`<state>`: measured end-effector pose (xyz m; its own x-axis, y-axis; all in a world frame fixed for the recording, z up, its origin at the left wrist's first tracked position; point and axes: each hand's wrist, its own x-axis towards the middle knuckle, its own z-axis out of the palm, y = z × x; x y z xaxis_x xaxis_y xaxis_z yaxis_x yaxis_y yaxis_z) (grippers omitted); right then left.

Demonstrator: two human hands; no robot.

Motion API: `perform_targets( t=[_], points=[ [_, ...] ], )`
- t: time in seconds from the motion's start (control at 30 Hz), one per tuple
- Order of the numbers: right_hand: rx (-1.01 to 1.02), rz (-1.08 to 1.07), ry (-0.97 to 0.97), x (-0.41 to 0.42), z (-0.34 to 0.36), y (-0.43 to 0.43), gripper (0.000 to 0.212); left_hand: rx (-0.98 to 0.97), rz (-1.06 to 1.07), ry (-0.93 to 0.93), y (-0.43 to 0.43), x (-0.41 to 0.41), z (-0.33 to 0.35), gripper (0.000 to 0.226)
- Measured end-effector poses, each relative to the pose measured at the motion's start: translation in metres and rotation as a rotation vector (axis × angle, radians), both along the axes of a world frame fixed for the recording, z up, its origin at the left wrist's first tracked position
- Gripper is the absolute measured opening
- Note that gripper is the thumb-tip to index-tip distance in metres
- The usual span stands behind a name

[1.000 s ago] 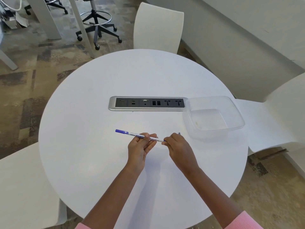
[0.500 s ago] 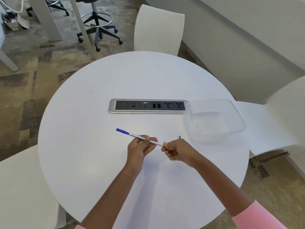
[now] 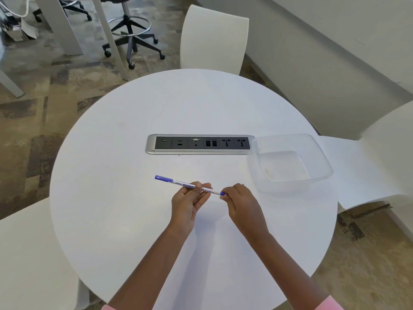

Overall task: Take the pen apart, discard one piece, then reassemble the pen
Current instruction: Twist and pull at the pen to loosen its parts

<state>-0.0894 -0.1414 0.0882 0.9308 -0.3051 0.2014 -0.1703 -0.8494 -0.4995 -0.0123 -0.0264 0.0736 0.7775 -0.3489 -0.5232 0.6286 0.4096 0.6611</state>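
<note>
Left hand [image 3: 190, 202] grips pen [image 3: 187, 185]; right hand [image 3: 241, 200] seemingly pinches its end; round white table [image 3: 111, 198].

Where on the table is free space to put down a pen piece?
The table is bare left of the left hand and beyond the power strip. It is tighter between the right hand and the clear container.

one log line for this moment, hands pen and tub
left hand: holds pen mid-barrel | right hand: pinches pen's right end | pen: above table | clear tub: right of pen, no pen part visible
</note>
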Motion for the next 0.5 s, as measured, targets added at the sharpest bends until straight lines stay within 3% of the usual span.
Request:
perform_targets(
  t=[0.13, 0.27, 0.37, 0.5],
  points=[
    [-0.008, 0.043, 0.013, 0.0, 0.003, -0.002, 0.008, -0.008, -0.013, 0.001, 0.0, -0.003, -0.001, 0.009],
    [0.149, 0.01, 0.159, 0.004, 0.002, -0.007, 0.015, 0.011, -0.038, -0.028, 0.002, -0.003, -0.003, 0.009],
    [0.405, -0.042, 0.302, 0.008, 0.007, -0.009, 0.02, 0.026, -0.066, -0.062, 0.004, -0.001, -0.004, 0.009],
    [0.901, -0.096, 0.471, 0.014, 0.017, -0.019, 0.035, 0.048, -0.091, -0.071, 0.005, 0.001, -0.003, 0.01]
  ],
)
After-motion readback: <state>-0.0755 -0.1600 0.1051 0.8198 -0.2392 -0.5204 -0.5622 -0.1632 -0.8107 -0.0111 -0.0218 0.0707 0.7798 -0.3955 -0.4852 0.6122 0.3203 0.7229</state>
